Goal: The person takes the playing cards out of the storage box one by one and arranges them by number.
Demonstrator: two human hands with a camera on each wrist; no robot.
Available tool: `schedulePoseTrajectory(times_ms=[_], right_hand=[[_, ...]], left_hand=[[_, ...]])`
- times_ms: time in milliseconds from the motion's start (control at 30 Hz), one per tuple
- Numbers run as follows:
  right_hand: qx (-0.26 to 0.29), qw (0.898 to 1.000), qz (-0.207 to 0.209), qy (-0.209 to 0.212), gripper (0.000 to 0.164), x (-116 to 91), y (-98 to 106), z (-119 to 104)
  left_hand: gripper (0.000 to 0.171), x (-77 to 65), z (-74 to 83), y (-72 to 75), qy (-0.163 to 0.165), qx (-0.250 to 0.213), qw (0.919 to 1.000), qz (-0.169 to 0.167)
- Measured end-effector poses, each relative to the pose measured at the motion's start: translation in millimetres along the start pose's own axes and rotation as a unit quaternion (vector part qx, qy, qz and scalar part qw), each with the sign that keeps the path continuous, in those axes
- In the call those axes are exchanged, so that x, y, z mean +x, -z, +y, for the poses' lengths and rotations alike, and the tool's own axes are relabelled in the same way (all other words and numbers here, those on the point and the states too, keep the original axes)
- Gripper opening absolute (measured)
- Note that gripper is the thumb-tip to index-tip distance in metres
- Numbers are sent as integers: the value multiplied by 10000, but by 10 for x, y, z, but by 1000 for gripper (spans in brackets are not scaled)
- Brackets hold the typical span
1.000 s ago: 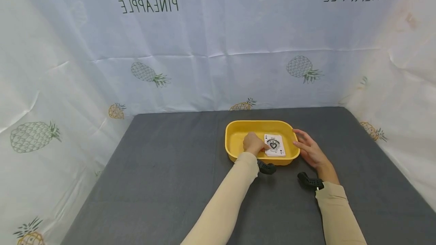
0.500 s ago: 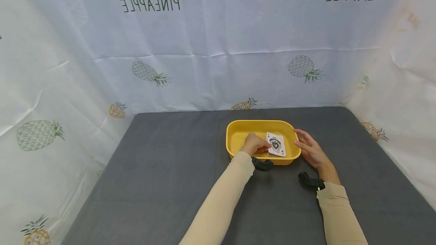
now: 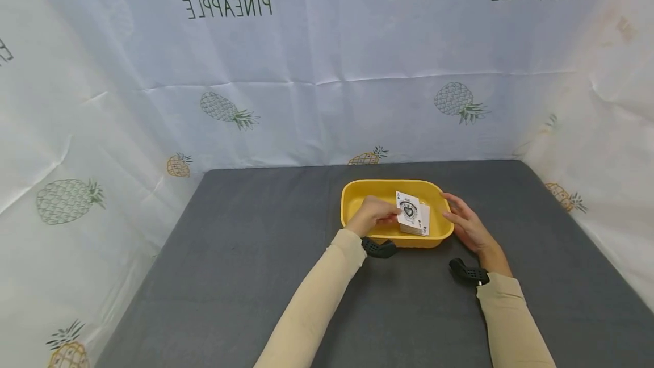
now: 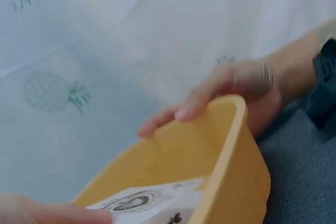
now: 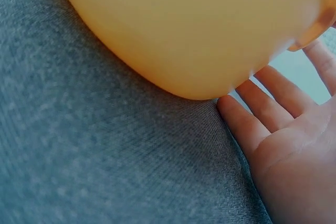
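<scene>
A yellow plastic tub [image 3: 359, 188] with rounded corners holds a stack of white playing cards [image 3: 425, 220]. My left hand [image 3: 375, 213] reaches into it and pinches the near left edge of a playing card [image 3: 408, 209], an ace with an ornate black emblem. That card is raised and tilted, overlapping the stack below; in the left wrist view a black club shows beside it. My right hand [image 3: 471, 229] holds the tub's right end, thumb and forefinger over the rim. In the right wrist view its other fingers [image 5: 275, 93] lie against the outer wall.
The tub stands on a dark grey cloth-covered table [image 3: 245, 266], right of its middle. A white curtain [image 3: 317, 44] printed with pineapples encloses the back and both sides. Each wrist carries a black camera mount, such as the right camera mount [image 3: 467, 272].
My left hand has drawn left and lifted the ace off the stack, tilting it and baring the cards beneath. My right hand stays on the tub's right end.
</scene>
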State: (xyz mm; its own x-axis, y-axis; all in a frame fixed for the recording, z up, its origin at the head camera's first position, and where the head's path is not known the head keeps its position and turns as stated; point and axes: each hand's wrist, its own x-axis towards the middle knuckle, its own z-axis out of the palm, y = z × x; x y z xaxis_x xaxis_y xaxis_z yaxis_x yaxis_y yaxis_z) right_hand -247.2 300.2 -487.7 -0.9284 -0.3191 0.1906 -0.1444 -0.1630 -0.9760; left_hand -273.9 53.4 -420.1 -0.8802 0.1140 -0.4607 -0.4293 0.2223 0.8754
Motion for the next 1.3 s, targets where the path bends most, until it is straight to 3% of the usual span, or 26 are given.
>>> schedulePoseTrajectory(times_ms=[167,333,567,933,1300], right_hand=[[-424,9981,392,212,46,-4,-25,-8],[-1035,9917,761,-11,47,-3,-36,0],[-1280,9881,842,-109,48,7,-61,-5],[-1287,9880,809,-269,48,7,-49,-9],[-1316,9880,744,-312,51,3,-58,-15]], left_hand=[[16,-82,7,141,-217,-121,9992,-319],[22,-182,-1,279,-390,-107,9985,-357],[28,-321,-49,541,-563,-10,9975,-432],[31,-447,-83,945,-731,-232,9970,-53],[34,-443,-139,1298,-729,-547,9948,455]])
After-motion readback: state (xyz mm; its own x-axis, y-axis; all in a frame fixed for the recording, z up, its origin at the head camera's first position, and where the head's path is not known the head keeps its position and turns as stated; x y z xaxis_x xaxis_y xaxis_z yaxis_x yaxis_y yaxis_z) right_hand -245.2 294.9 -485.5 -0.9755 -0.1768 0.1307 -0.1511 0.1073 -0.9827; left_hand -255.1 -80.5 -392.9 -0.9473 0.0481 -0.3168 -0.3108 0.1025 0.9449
